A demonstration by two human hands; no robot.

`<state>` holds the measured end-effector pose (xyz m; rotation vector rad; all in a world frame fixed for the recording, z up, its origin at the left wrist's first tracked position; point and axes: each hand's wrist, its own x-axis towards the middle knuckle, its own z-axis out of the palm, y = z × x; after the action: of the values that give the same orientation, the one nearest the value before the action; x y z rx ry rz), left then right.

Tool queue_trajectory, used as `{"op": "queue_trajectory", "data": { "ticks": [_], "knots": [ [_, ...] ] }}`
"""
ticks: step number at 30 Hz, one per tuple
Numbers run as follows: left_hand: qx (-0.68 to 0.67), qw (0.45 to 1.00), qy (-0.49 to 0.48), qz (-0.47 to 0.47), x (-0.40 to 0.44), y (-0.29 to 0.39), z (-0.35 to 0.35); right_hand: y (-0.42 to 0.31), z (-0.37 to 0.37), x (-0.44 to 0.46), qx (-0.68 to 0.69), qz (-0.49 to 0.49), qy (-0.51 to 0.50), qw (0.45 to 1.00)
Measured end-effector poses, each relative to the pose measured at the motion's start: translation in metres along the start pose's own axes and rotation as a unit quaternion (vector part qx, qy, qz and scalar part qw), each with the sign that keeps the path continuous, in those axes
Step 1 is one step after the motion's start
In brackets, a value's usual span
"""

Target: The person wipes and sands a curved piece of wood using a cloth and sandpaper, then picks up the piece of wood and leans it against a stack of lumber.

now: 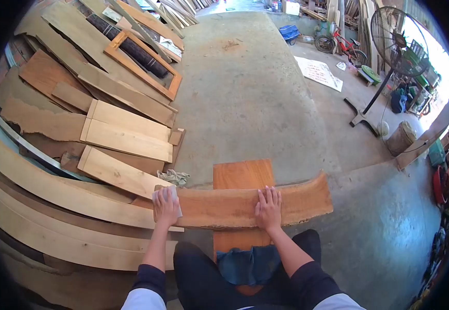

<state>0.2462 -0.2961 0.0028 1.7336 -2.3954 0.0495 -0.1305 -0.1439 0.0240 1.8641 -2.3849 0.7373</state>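
Observation:
A wooden plank (219, 208) with rough natural edges lies crosswise in front of me, on top of an orange-brown board (242, 174). My left hand (165, 206) is at the plank's left end, its fingers closed over a pale sheet of sandpaper (178, 202) pressed on the wood. Right of the plank's middle, my right hand (269, 208) rests flat on its surface with fingers a little apart. Between my legs, a dark blue cloth (248, 265) lies over the near end of the board.
Many boards (126, 133) and a wooden frame (147, 64) lie along the left. A crumpled rag (174, 177) is near the plank's left end. To the right stand a pedestal fan (399, 40), a log stump (402, 138) and a small red bicycle (342, 45). Concrete floor (245, 103) stretches ahead.

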Motion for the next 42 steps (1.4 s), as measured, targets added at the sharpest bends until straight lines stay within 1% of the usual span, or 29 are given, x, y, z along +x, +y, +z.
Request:
{"op": "queue_trajectory", "data": {
  "ticks": [2,5,6,9,12,15,16,19,22,25,26,29,30,31,33,34,37,40,42],
  "knots": [
    [-0.025,0.999,-0.025,-0.022,0.001,0.01,-0.007,0.001,-0.001,0.001,0.004,0.002,-0.001,1.0],
    [-0.009,0.999,-0.027,0.038,-0.026,0.033,-0.015,0.001,0.0,0.001,0.007,0.007,-0.002,1.0],
    [-0.005,0.998,-0.056,0.033,-0.025,0.032,-0.019,-0.001,0.0,0.001,0.008,0.008,-0.003,1.0],
    [-0.021,0.996,-0.091,0.013,-0.001,0.015,-0.017,-0.002,-0.001,0.001,-0.007,0.003,0.0,1.0],
    [-0.039,0.994,-0.098,-0.041,0.006,0.018,0.0,-0.002,-0.001,0.001,0.0,0.007,0.002,1.0],
    [-0.027,0.988,-0.155,-0.009,-0.022,0.063,-0.023,-0.002,0.0,0.001,-0.007,0.007,0.003,1.0],
    [-0.009,0.991,-0.126,0.032,-0.03,0.066,-0.016,-0.003,0.003,0.002,-0.003,0.008,0.008,1.0],
    [-0.022,0.989,-0.145,0.03,-0.012,0.049,-0.022,0.002,0.003,-0.002,-0.01,0.002,0.012,1.0],
    [-0.021,0.994,-0.09,-0.056,0.004,0.046,-0.019,0.0,0.004,0.0,-0.015,0.002,0.017,1.0],
    [-0.01,0.995,-0.096,0.022,-0.015,0.075,-0.013,-0.001,0.006,0.0,-0.017,0.003,0.015,1.0],
    [-0.031,0.99,-0.127,0.05,-0.023,0.083,-0.014,0.0,0.008,0.0,-0.016,0.0,0.017,1.0],
    [-0.038,0.985,-0.157,0.058,-0.008,0.071,-0.021,0.003,0.004,0.001,-0.014,0.003,0.016,1.0],
    [-0.029,0.992,-0.115,0.031,-0.002,0.065,-0.013,0.0,0.003,0.0,-0.009,0.006,0.014,1.0],
    [-0.033,0.992,-0.122,0.016,-0.001,0.07,-0.017,-0.002,0.002,0.0,-0.008,0.007,0.014,1.0],
    [-0.043,0.99,-0.13,-0.018,-0.003,0.1,-0.021,-0.003,-0.001,0.001,-0.009,0.005,0.017,1.0],
    [0.027,0.986,-0.157,0.048,-0.008,0.123,-0.034,-0.003,-0.002,0.001,-0.006,0.006,0.015,1.0],
    [0.036,0.974,-0.156,0.157,-0.035,0.169,-0.028,-0.002,-0.001,0.001,0.0,0.007,0.008,1.0],
    [-0.078,0.983,-0.117,0.119,-0.025,0.173,-0.013,0.002,0.0,0.005,-0.006,0.005,0.005,1.0],
    [-0.087,0.991,-0.082,0.052,-0.019,0.193,0.002,-0.003,-0.001,0.002,0.0,0.008,0.001,1.0]
  ]
}}
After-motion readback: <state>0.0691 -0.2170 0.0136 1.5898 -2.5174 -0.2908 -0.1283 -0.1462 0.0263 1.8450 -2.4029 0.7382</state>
